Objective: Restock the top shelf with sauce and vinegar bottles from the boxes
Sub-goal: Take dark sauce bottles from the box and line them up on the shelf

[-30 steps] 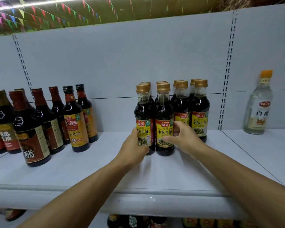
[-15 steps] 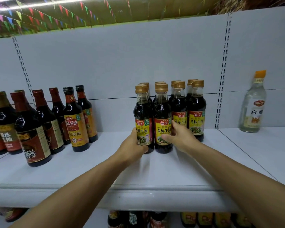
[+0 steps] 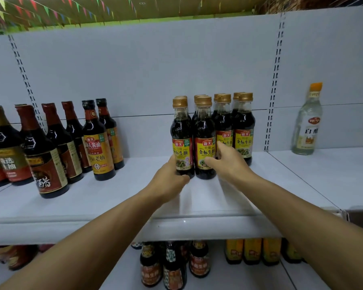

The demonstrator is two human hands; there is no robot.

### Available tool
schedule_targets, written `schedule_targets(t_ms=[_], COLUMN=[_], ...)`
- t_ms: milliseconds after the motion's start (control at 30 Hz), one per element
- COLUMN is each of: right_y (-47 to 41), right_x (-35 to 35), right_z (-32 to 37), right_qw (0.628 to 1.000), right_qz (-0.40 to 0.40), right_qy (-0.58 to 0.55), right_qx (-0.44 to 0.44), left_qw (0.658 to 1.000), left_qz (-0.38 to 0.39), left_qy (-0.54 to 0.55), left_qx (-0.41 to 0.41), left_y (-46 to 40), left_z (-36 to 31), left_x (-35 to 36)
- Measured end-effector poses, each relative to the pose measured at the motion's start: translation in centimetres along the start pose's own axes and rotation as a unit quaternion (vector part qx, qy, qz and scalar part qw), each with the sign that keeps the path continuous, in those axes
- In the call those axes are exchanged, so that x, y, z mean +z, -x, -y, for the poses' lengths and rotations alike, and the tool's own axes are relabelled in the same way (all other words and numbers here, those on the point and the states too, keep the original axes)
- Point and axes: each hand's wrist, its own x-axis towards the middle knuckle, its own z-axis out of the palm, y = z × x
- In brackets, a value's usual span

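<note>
Both forearms bare, no sleeves/gloves; left hand (image 3: 169,181), right hand (image 3: 228,164).

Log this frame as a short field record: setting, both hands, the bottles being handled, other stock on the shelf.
setting: white top shelf in a shop, more bottles on the shelf below
left hand: grips the front-left gold-capped soy sauce bottle near its base
right hand: fingers spread, touching the neighbouring front bottle, no grip
gold-capped group: upright, packed close together in rows
left of group: taller dark sauce bottles
right of group: one white vinegar bottle, standing apart
</note>
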Motion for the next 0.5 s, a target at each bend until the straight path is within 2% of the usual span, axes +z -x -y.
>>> schedule_targets(t_ms=[267,500], right_y=[6.4,11.3], right_x=[1.5,3.5], right_z=[4.9,7.1], right_qw=[0.999,0.999], right_qz=[-0.005,0.003], right_qy=[0.002,-0.023], right_qx=[-0.038,-0.044], left_qw=[1.0,0.999], left_qz=[0.004,0.005], left_qy=[-0.017,-0.028], left_qx=[-0.011,0.028], left_y=[4.0,8.7], left_z=[1.9,3.3], left_x=[-1.6,-3.0])
